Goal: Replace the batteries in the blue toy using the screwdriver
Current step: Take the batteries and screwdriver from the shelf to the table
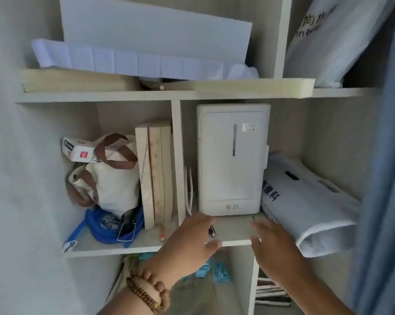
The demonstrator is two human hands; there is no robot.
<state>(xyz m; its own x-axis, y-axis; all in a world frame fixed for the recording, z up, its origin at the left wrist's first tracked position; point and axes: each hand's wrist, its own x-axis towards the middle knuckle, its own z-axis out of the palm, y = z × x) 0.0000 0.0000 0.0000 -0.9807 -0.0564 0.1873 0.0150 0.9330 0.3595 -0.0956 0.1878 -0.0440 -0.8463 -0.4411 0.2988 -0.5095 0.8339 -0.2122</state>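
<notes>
A dark battery (212,231) lies on the shelf board (235,226) in front of a white box-shaped appliance (231,160). My left hand (189,244), with bead bracelets on the wrist, hovers over the shelf edge just left of the battery, fingers spread and empty. To the battery's right my right hand (274,244) reaches over the same board, open and holding nothing. A thin stick-like object with an orange end (162,234) lies on the shelf left of my left hand; I cannot tell what it is. No blue toy is recognisable.
Wooden boards (156,178) stand left of a vertical divider (178,160). Further left are a canvas bag (110,178), a small white carton (79,150) and a blue cord (107,226). A white printed bag (305,201) lies at the right. Blue items (219,270) sit below the shelf.
</notes>
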